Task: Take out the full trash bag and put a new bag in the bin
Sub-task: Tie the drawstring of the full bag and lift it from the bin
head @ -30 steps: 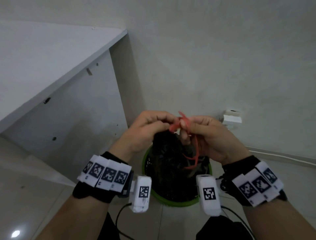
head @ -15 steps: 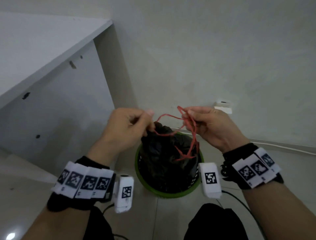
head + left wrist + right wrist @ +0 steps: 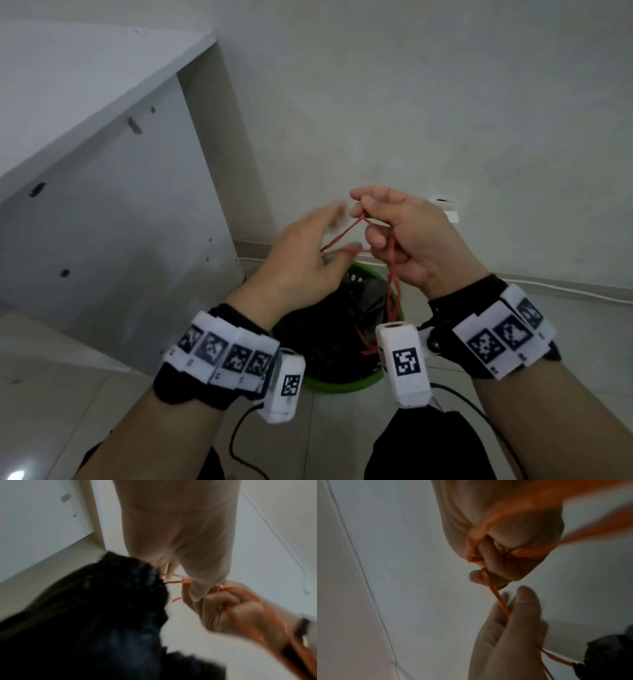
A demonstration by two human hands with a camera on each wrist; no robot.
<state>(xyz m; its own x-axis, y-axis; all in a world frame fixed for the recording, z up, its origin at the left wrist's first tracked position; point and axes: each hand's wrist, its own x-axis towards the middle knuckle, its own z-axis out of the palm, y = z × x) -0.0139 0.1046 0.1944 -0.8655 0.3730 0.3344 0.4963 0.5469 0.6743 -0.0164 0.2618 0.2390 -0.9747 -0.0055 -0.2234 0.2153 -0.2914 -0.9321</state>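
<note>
We found the right hand (image 3: 407, 240) raised above the bin, its thumb and forefinger pinching the red drawstring (image 3: 392, 274) and the lower fingers curled round the same cord, which ran down from the fist toward the bag. The left hand (image 3: 301, 263) sat just beside it, blurred in every view; its fingers were extended rather than clenched, and a red strand passed across them, taut between the two hands. In the right wrist view that strand ran between the straightened fingers (image 3: 523, 608), but we could not tell whether they were nipping it or merely touching it. Directly beneath both hands we recorded the black trash bag (image 3: 329, 325), gathered at its neck and seated in the green bin (image 3: 346, 385), which stood on the tiled floor (image 3: 68, 383) close to the wall (image 3: 376, 102). The left wrist view showed the cord leaving the bunched neck of the bag. To the left of the bin stood a white cabinet (image 3: 120, 222). Both wrists carried black bands with white marker blocks (image 3: 222, 353). A white fitting (image 3: 448, 209) was fixed low on the wall behind the right hand.
</note>
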